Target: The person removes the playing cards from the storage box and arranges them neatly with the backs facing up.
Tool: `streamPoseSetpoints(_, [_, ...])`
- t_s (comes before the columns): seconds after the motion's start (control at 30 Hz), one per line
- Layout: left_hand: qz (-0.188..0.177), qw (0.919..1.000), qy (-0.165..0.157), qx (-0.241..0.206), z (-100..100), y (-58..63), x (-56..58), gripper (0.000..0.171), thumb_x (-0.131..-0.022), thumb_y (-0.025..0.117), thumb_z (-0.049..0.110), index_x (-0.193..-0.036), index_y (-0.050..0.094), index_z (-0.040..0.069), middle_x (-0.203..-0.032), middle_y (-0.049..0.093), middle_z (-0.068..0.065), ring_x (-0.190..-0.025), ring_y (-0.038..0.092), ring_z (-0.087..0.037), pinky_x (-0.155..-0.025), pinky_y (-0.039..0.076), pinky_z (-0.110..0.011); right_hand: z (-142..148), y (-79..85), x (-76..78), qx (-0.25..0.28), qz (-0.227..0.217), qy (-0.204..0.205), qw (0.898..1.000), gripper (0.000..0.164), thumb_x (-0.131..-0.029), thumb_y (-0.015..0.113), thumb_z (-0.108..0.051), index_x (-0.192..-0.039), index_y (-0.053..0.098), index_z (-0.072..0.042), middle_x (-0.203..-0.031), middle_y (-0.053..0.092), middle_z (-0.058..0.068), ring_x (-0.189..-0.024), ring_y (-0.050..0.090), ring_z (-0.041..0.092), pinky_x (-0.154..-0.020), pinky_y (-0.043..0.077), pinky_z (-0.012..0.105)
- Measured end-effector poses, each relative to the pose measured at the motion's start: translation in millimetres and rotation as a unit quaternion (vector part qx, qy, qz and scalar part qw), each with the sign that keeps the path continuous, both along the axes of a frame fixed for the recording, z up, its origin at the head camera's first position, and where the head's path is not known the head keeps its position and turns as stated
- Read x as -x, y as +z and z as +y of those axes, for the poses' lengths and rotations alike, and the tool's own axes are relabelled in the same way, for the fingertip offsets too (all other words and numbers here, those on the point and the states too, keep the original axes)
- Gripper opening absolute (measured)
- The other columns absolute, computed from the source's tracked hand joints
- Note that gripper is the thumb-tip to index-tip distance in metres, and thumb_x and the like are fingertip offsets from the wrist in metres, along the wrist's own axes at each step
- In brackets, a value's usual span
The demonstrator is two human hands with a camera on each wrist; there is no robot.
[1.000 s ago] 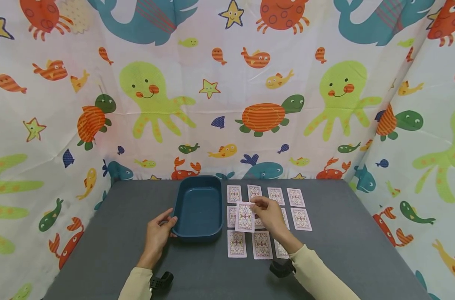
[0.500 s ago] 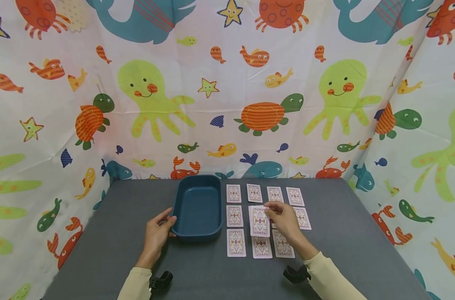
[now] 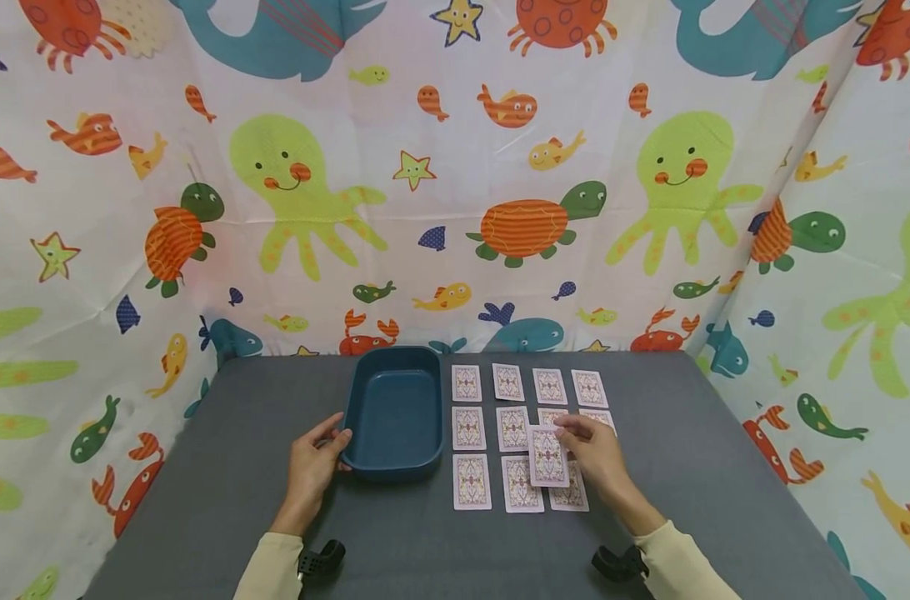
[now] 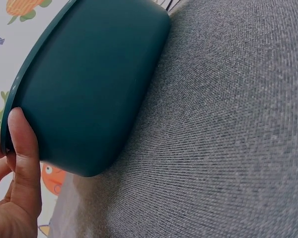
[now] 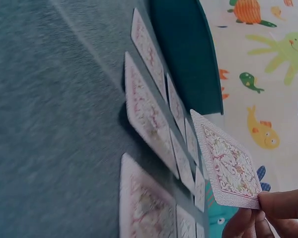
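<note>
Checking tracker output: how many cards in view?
12. Four in the back row, four in the middle row, two of them partly behind the right hand, three in the front row, plus one held card pinched in that hand. Others may be hidden beneath it.

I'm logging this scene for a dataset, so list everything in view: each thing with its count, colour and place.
Tray: one, dark teal, nothing in it, left of the cards on the table.
Cards on the table: face down, patterned backs, laid in rows right of the tray; some are hidden by the hand, so no exact count.
Held card: one, same back, lifted above the rows.
Table: one, grey fabric top.
Backdrop: white cloth printed with sea animals, behind and at both sides.
Left hand: grips the tray's near left rim.
Right hand: pinches the held card.
</note>
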State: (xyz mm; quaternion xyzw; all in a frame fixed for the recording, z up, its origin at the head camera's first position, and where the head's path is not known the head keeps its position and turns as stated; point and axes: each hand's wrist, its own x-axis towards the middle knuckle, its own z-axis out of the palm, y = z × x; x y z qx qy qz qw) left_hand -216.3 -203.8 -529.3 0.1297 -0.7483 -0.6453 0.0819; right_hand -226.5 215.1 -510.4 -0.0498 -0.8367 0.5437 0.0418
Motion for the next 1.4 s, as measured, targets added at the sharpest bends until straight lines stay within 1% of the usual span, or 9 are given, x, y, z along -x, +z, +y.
streamPoseSetpoints(0.13, [0.003, 1.0, -0.002, 0.001, 0, 0.1, 0.4, 0.043, -0.093, 0.067, 0.014, -0.135, 0.059, 0.009, -0.096, 0.051, -0.008, -0.064, 0.056, -0.011, -0.054, 0.057, -0.031, 8, -3.4, -3.4, 0.009, -0.002, -0.004, 1.0, 0.02, -0.093, 0.065, -0.007, -0.11, 0.07, 0.002, -0.097, 0.07, 0.016, -0.074, 0.059, 0.008, -0.066, 0.056, 0.027])
streamPoseSetpoints(0.33, [0.003, 1.0, 0.0, -0.001, 0, -0.9, 0.4, 0.042, -0.093, 0.067, 0.015, -0.134, 0.06, 0.011, -0.096, 0.05, -0.007, -0.064, 0.055, -0.011, -0.055, 0.058, -0.031, 23, -9.4, -7.8, -0.012, -0.007, -0.013, 1.0, 0.021, -0.094, 0.064, -0.009, -0.112, 0.07, 0.002, -0.098, 0.07, 0.014, -0.076, 0.058, 0.005, -0.067, 0.052, 0.021])
streamPoseSetpoints(0.57, [0.001, 1.0, 0.0, 0.001, 0, -0.5, 1.2, 0.042, -0.093, 0.067, 0.015, -0.135, 0.06, 0.011, -0.095, 0.05, -0.005, -0.064, 0.055, -0.011, -0.055, 0.058, -0.033, 46, -11.6, -12.2, -0.01, -0.011, -0.026, 1.0, 0.026, -0.095, 0.063, -0.008, -0.117, 0.067, 0.005, -0.101, 0.071, 0.016, -0.077, 0.059, 0.001, -0.068, 0.054, 0.02])
streamPoseSetpoints(0.67, [0.003, 1.0, 0.002, 0.002, -1, 0.4, 1.1, 0.042, -0.093, 0.067, 0.016, -0.134, 0.06, 0.011, -0.094, 0.05, -0.005, -0.063, 0.055, -0.011, -0.055, 0.058, -0.033, 56, -11.7, -12.6, -0.024, -0.012, -0.029, 0.999, 0.027, -0.095, 0.063, -0.009, -0.118, 0.067, 0.005, -0.105, 0.071, 0.018, -0.079, 0.059, 0.001, -0.068, 0.054, 0.019])
streamPoseSetpoints(0.83, [-0.002, 1.0, 0.003, 0.006, -1, 1.3, -0.1, 0.042, -0.093, 0.068, 0.016, -0.134, 0.06, 0.01, -0.094, 0.051, -0.005, -0.062, 0.055, -0.011, -0.055, 0.058, -0.034, 69, -12.9, -11.3, -0.063, -0.018, -0.038, 0.997, 0.026, -0.096, 0.061, -0.011, -0.117, 0.068, 0.002, -0.105, 0.071, 0.017, -0.079, 0.058, 0.003, -0.066, 0.05, 0.018])
streamPoseSetpoints(0.97, [-0.005, 1.0, 0.0, 0.008, 0, 1.2, -0.5, 0.043, -0.093, 0.068, 0.017, -0.135, 0.06, 0.01, -0.094, 0.051, -0.006, -0.061, 0.055, -0.011, -0.057, 0.059, -0.036, 78, -14.9, -11.1, -0.09, -0.021, -0.038, 0.995, 0.026, -0.096, 0.06, -0.011, -0.117, 0.068, 0.001, -0.104, 0.071, 0.017, -0.08, 0.057, 0.006, -0.066, 0.048, 0.02])
streamPoseSetpoints(1.03, [-0.004, 1.0, 0.0, 0.008, 0, 1.0, -0.3, 0.042, -0.093, 0.068, 0.016, -0.134, 0.06, 0.01, -0.094, 0.051, -0.006, -0.061, 0.055, -0.012, -0.057, 0.059, -0.036, 82, -16.7, -11.3, -0.096, -0.026, -0.035, 0.994, 0.026, -0.096, 0.06, -0.011, -0.118, 0.067, 0.001, -0.103, 0.07, 0.016, -0.08, 0.057, 0.006, -0.066, 0.048, 0.02])
streamPoseSetpoints(1.2, [-0.003, 1.0, -0.001, 0.007, 1, 0.3, -0.2, 0.043, -0.093, 0.067, 0.015, -0.135, 0.059, 0.01, -0.093, 0.051, -0.006, -0.059, 0.054, -0.012, -0.056, 0.059, -0.036, 90, -21.4, -12.3, -0.092, -0.038, -0.036, 0.994, 0.027, -0.095, 0.061, -0.01, -0.119, 0.065, 0.002, -0.098, 0.071, 0.015, -0.078, 0.058, 0.009, -0.064, 0.049, 0.022])
streamPoseSetpoints(1.4, [-0.007, 0.9999, -0.002, 0.01, 0, 0.7, -0.6, 0.043, -0.094, 0.066, 0.016, -0.136, 0.059, 0.012, -0.093, 0.051, -0.005, -0.059, 0.054, -0.013, -0.058, 0.059, -0.037, 94, -26.5, -12.0, -0.115, -0.043, -0.047, 0.991, 0.026, -0.093, 0.063, -0.012, -0.115, 0.067, 0.002, -0.096, 0.072, 0.014, -0.079, 0.059, 0.011, -0.064, 0.047, 0.022])
